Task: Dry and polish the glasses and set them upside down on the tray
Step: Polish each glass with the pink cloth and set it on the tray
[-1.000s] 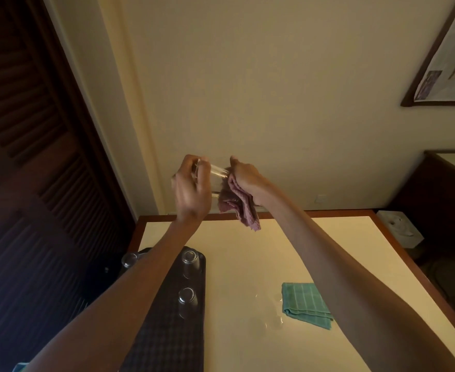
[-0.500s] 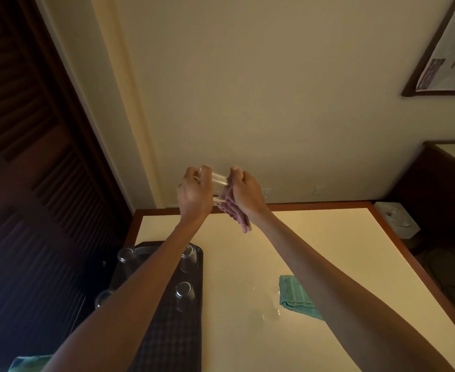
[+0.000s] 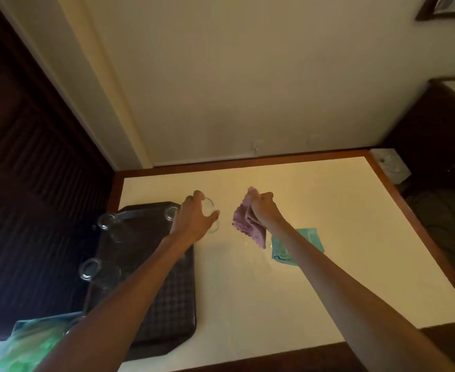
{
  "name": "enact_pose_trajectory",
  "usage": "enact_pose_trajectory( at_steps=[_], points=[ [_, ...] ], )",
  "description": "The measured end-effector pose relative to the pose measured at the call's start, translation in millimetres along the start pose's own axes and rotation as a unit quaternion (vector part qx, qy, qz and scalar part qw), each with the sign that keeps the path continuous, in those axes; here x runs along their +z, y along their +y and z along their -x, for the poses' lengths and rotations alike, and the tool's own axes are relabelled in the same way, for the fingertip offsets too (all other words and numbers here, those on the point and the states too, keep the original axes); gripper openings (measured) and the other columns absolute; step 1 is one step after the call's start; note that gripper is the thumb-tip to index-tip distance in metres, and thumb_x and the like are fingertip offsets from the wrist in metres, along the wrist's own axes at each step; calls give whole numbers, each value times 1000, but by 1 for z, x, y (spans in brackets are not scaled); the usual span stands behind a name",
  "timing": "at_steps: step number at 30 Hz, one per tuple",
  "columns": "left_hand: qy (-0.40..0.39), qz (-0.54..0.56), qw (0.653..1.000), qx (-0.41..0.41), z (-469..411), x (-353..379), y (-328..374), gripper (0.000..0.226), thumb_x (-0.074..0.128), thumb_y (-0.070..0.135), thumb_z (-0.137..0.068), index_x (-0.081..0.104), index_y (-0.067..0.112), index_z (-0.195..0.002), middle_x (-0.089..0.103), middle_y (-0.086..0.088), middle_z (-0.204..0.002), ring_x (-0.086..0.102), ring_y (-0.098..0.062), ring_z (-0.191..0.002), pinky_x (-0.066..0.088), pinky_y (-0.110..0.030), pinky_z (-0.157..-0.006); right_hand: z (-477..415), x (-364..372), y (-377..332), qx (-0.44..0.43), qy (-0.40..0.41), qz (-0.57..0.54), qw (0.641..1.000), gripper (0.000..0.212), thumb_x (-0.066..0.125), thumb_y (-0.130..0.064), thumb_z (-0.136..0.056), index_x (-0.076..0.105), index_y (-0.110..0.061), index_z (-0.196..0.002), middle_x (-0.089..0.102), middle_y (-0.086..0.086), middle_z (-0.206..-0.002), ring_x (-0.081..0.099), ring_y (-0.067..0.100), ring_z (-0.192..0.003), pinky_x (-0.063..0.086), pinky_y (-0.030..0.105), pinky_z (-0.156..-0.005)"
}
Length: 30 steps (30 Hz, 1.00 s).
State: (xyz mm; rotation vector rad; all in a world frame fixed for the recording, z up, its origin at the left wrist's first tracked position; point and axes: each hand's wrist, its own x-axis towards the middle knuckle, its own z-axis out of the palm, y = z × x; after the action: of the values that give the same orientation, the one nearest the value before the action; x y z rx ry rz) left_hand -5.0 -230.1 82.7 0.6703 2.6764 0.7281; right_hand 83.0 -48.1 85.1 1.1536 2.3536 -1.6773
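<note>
Left of the left hand [image 3: 194, 220] lies a dark flat tray [image 3: 167, 304] with small clear glasses [image 3: 107, 220] on it, the left hand curls its fingers round one clear round glass [image 3: 211, 210], and the right hand [image 3: 262, 209], just beside, squeezes a crumpled purple cloth [image 3: 243, 224] near a folded teal cloth [image 3: 309, 237].

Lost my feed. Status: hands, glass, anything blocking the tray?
Left hand grips glass, near tray far right corner. Right hand holds purple cloth, clear of glass. Nothing seen blocking tray.
</note>
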Motion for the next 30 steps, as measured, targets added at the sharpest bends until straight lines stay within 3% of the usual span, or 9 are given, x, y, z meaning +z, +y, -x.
enact_pose_trajectory(
  at_steps=[2, 5, 9, 12, 20, 22, 24, 27, 30],
  points=[
    [-40, -42, 998, 7, 2, 15, -5, 57, 72, 43, -93, 45, 14, -134, 57, -13, -135, 58, -34, -122, 50, -45, -98, -20, 3, 29, 16, -14, -12, 1000, 83, 30, -69, -84, 61, 5, -101, 64, 9, -63, 66, 21, -65, 56, 44, -85],
    [-79, -74, 994, -2, 3, 34, -13, 56, 73, 39, -92, 44, 13, -133, 56, -15, -132, 57, -37, -121, 50, -47, -98, -16, 4, 31, 30, -14, -26, 999, 68, 34, -57, -87, 61, 5, -93, 67, 13, -71, 67, 28, -73, 55, 47, -87],
    [-98, -97, 990, 4, 3, 50, -22, 56, 74, 35, -91, 44, 13, -133, 56, -16, -131, 60, -38, -118, 52, -45, -97, -1, -2, 18, 29, -24, -42, 998, 28, 34, -25, -106, 49, -5, -94, 54, 6, -76, 55, 17, -72, 42, 23, -63],
    [-94, -111, 989, 9, 4, 57, -26, 56, 75, 35, -90, 45, 13, -132, 57, -15, -129, 62, -38, -115, 53, -45, -94, -10, -4, 23, 33, -41, -79, 996, 18, 40, -26, -105, 47, -9, -105, 54, 4, -89, 54, 18, -84, 37, 29, -64],
    [-98, -129, 987, -2, 8, 70, -34, 56, 73, 36, -91, 44, 13, -133, 55, -15, -127, 62, -40, -114, 57, -47, -89, -13, -13, 21, -5, -41, -115, 993, 9, 47, -14, -102, 49, -8, -97, 55, 3, -79, 54, 15, -65, 40, 23, -50],
    [-93, -124, 988, -2, 10, 72, -35, 57, 73, 38, -91, 44, 14, -133, 55, -14, -129, 62, -39, -115, 57, -48, -89, -15, -15, 22, -19, -30, -105, 994, 11, 48, -17, -103, 51, -8, -97, 55, 2, -79, 54, 14, -67, 40, 23, -54],
    [-117, -133, 984, -17, 9, 70, -35, 67, 75, 45, -89, 41, 16, -138, 53, -14, -135, 59, -40, -121, 57, -49, -91, -16, -15, 23, -45, -21, -80, 996, 16, 49, -21, -103, 54, -9, -95, 56, 2, -85, 52, 17, -78, 38, 28, -63],
    [-194, -154, 968, -42, 0, 51, -29, 105, 80, 58, -80, 22, 19, -158, 35, -18, -158, 38, -43, -144, 46, -55, -109, -20, -14, 19, -85, -22, -34, 996, 20, 51, -23, -103, 58, -8, -91, 58, 4, -87, 49, 18, -79, 35, 28, -64],
    [-198, -9, 980, -24, -16, 6, -6, 107, 84, 40, -84, 14, 20, -163, 29, -14, -165, 34, -37, -149, 39, -46, -115, -20, -14, 7, -130, -50, -21, 990, 22, 59, -24, -99, 67, -4, -93, 63, 5, -87, 53, 17, -78, 39, 29, -68]
  ],
)
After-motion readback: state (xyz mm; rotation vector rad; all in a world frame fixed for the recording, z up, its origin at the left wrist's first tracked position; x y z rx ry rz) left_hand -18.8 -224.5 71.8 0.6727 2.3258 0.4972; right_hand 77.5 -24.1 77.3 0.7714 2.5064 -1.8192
